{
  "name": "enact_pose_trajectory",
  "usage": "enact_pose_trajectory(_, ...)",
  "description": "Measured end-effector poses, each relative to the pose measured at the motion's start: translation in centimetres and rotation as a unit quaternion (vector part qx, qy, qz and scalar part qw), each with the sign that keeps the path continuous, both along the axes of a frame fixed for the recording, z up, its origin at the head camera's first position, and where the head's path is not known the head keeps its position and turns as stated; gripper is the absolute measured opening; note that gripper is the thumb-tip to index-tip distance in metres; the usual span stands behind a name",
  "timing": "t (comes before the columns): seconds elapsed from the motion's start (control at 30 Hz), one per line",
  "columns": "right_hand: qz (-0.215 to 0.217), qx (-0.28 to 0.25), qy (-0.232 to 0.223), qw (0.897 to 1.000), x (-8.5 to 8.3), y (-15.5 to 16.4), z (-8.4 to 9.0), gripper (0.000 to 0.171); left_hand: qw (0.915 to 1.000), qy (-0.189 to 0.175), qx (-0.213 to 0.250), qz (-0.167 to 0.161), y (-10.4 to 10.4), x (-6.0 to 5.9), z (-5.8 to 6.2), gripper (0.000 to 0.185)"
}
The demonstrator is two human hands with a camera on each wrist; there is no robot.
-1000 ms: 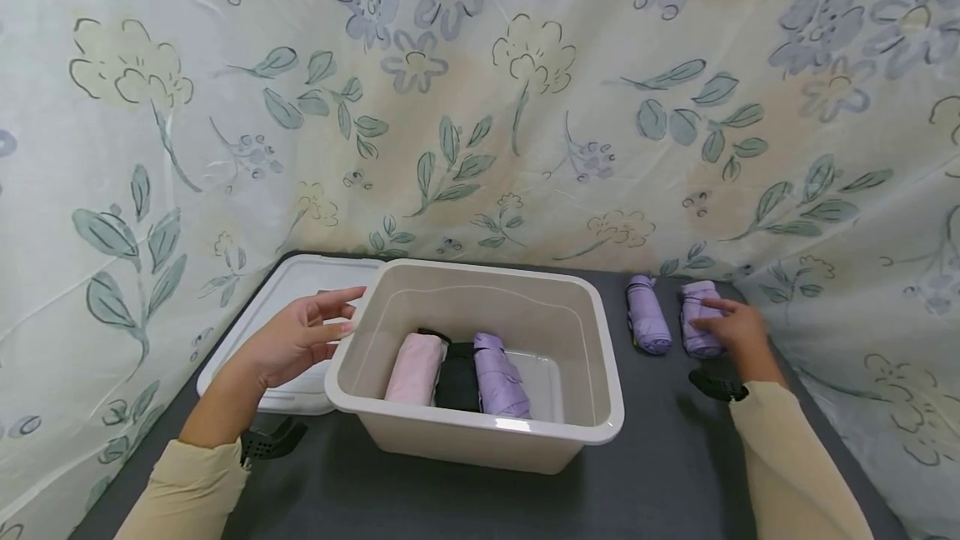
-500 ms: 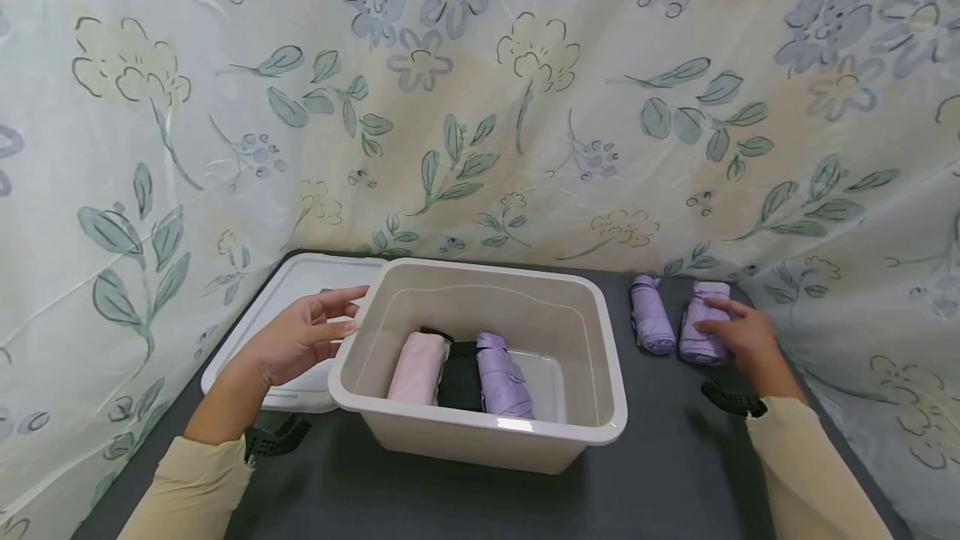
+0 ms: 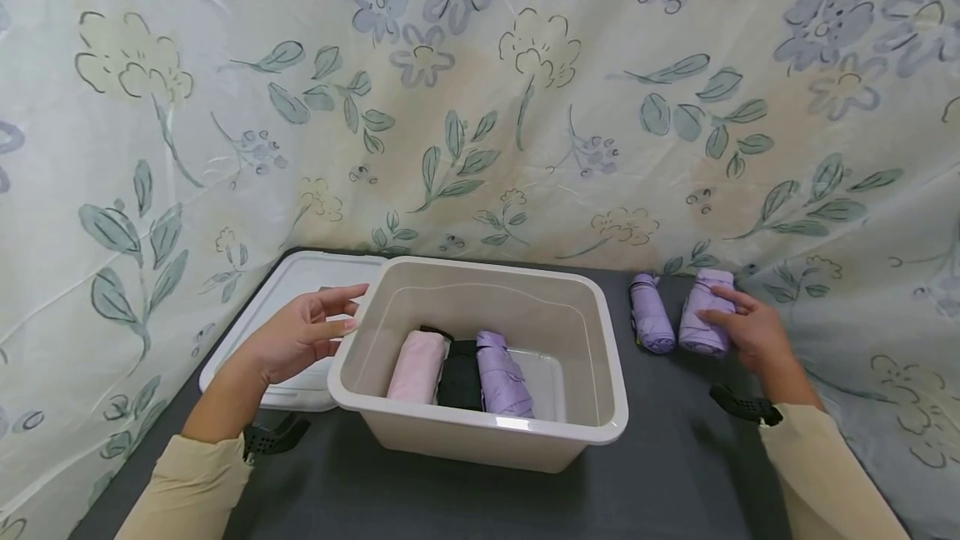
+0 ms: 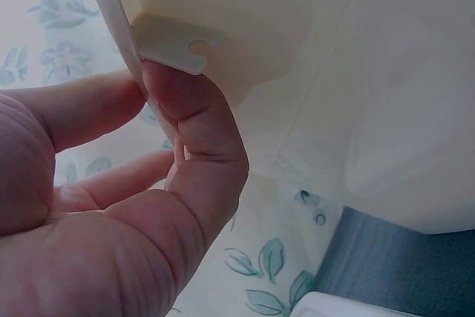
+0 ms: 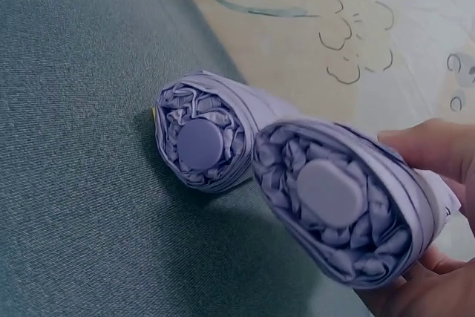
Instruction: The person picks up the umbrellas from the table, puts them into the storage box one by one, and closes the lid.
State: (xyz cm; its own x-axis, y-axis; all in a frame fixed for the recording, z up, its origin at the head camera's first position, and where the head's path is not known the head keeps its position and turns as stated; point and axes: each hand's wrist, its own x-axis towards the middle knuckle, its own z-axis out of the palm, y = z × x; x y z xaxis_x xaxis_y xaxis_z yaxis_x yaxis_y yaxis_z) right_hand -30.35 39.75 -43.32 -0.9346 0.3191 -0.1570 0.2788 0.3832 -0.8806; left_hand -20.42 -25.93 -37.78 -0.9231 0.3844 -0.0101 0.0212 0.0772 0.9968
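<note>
The right hand (image 3: pixel 750 332) grasps a folded lilac umbrella (image 3: pixel 705 315) at the right of the frame, fingers curled round it, just beside a second lilac umbrella (image 3: pixel 649 319) lying on the table. A firm hold round its middle would likely keep the folds from slipping. The left hand (image 3: pixel 300 336) steadies the beige bin (image 3: pixel 600 357) at centre, relaxed fingers against its rim. The dark grey tabletop (image 3: pixel 675 457) fills the lower frame; a floral cloth (image 3: pixel 480 107) drapes behind, and a white lid (image 3: pixel 292 290) lies at left.

A floral cloth backdrop (image 3: pixel 480 107) (pale, with blue and yellow blooms) fills the upper frame behind a dark grey table (image 3: pixel 660 457).
</note>
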Motion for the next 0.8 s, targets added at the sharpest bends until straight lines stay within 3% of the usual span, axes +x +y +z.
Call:
enact_pose_trajectory(0.43, 0.026, -0.139, 0.029, 0.989, 1.9, -1.5, 2.6, 0.093, 0.9999, -0.004, 0.012, -0.005, -0.1, -0.1, 0.2, 0.066)
enact_pose_trajectory(0.8, 0.056, -0.197, 0.017, 0.979, 3.1, -2.6, 4.0, 0.096, 0.9999, -0.006, 0.009, -0.013, -0.1, -0.1, 0.3, 0.069)
